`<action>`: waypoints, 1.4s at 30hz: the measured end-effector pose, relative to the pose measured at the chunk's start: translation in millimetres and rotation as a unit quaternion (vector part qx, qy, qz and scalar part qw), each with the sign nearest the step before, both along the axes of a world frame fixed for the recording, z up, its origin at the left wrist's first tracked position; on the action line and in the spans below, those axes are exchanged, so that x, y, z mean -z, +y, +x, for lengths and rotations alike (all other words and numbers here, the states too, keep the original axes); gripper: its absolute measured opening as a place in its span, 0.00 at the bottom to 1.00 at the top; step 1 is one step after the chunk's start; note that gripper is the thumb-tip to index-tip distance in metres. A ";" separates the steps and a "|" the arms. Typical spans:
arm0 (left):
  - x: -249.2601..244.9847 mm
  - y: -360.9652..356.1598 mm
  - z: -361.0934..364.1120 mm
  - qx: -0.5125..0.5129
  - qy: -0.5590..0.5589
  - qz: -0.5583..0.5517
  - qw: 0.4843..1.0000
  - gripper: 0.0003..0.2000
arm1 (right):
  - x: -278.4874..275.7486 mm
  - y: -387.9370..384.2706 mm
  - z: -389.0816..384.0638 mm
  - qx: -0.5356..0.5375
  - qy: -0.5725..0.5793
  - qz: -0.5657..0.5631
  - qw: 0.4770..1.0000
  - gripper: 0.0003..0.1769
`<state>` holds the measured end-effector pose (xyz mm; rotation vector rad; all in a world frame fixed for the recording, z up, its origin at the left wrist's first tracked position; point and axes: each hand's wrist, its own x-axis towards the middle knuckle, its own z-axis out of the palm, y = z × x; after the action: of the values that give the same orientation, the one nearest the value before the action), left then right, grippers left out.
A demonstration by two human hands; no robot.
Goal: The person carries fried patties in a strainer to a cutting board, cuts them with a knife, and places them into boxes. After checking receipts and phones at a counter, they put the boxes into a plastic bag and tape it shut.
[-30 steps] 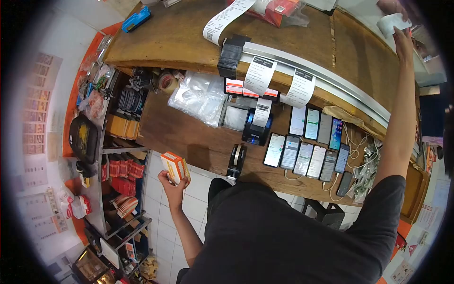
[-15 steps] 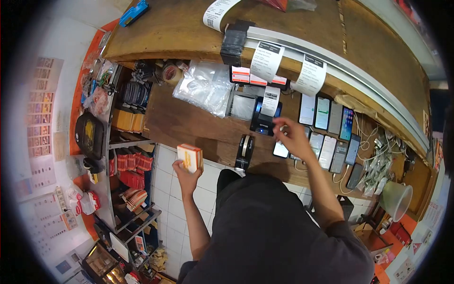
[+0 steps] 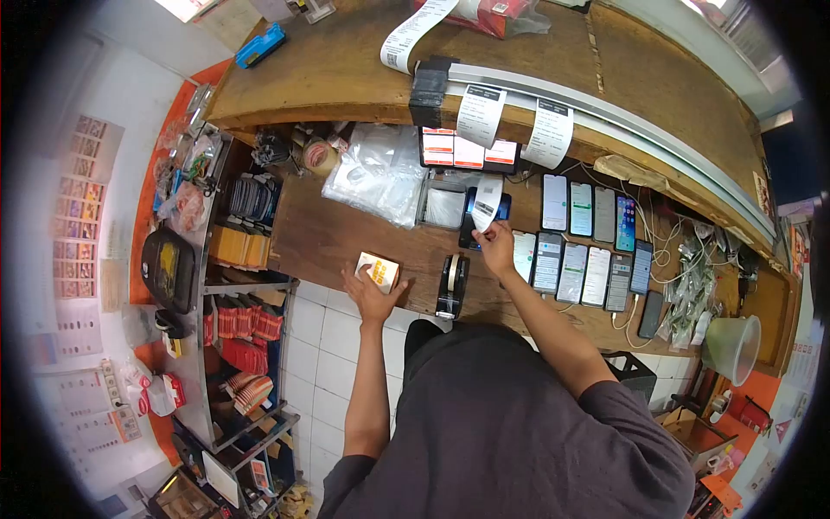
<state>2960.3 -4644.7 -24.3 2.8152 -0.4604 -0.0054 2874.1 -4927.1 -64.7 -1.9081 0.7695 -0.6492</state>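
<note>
My left hand (image 3: 373, 298) is at the desk's front edge. Its fingers and thumb are on either side of a small white and orange box (image 3: 378, 270), which is at the desktop, its printed face up. My right hand (image 3: 495, 250) pinches the lower end of a printed paper receipt (image 3: 488, 203). The strip curls up out of a small black receipt printer (image 3: 470, 227), partly hidden behind the paper and hand. Between my hands stands a black tape dispenser (image 3: 451, 285) with a roll of tape.
Several phones (image 3: 572, 272) lie in two rows to the right, with cables beyond. Clear plastic bags (image 3: 376, 177) and a tablet (image 3: 468, 150) are at the back. Receipts (image 3: 552, 130) hang from the shelf above. A rack (image 3: 246, 285) of packets stands left; a translucent bin (image 3: 731, 350) is at right.
My left hand has brought the box forward from over the floor to the desk edge. My right hand has moved left to the printer and taken hold of the receipt.
</note>
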 end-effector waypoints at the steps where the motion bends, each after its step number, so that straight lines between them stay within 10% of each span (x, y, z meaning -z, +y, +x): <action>1: -5.5 -7.8 -0.4 0.000 -0.002 -0.001 1.000 0.46 | 1.2 4.1 -0.5 -0.044 -0.028 0.040 0.998 0.12; 5: -42.7 -71.8 9.0 0.076 0.351 -0.419 0.834 0.20 | -43.6 22.3 -17.2 -0.263 -0.036 0.323 0.909 0.12; 9: -51.8 -129.7 19.8 0.199 0.490 -0.393 0.752 0.12 | -76.8 49.5 -43.7 -0.315 0.046 0.416 0.852 0.10; 11: -62.1 -136.7 13.1 0.199 0.466 -0.416 0.755 0.12 | -100.3 40.3 -53.7 -0.356 0.184 0.332 0.854 0.07; 13: -72.4 -131.6 11.0 0.305 0.295 -0.301 0.854 0.12 | -141.8 28.6 -64.1 -0.328 0.125 0.120 0.929 0.11; 15: -112.3 -125.6 2.8 0.348 0.299 -0.284 0.842 0.12 | -197.3 20.2 -60.5 -0.255 0.014 -0.136 0.957 0.11; 21: -161.4 -108.9 -0.7 0.422 0.312 -0.171 0.834 0.13 | -198.3 -6.1 -46.8 -0.430 0.126 -0.020 0.894 0.09; 29: -130.2 -97.2 1.3 0.286 0.430 -0.366 0.774 0.12 | -206.1 7.2 -49.4 -0.383 0.043 -0.077 0.919 0.10; 31: -127.5 -90.1 7.2 0.285 0.336 -0.420 0.794 0.17 | -226.2 -12.0 -57.4 -0.368 0.110 0.003 0.923 0.10; 33: -161.7 -84.5 18.6 0.168 0.326 -0.230 0.902 0.19 | -235.6 -33.1 -67.4 -0.342 0.076 -0.018 0.936 0.10; 42: -194.0 -118.3 12.5 0.413 0.230 -0.257 0.843 0.15 | -272.8 -49.1 -67.6 -0.314 0.125 0.025 0.941 0.08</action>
<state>2972.8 -4763.0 169.7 1.8130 -1.2737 -0.6154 2806.5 -4976.1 208.1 -2.0559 0.2805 0.0109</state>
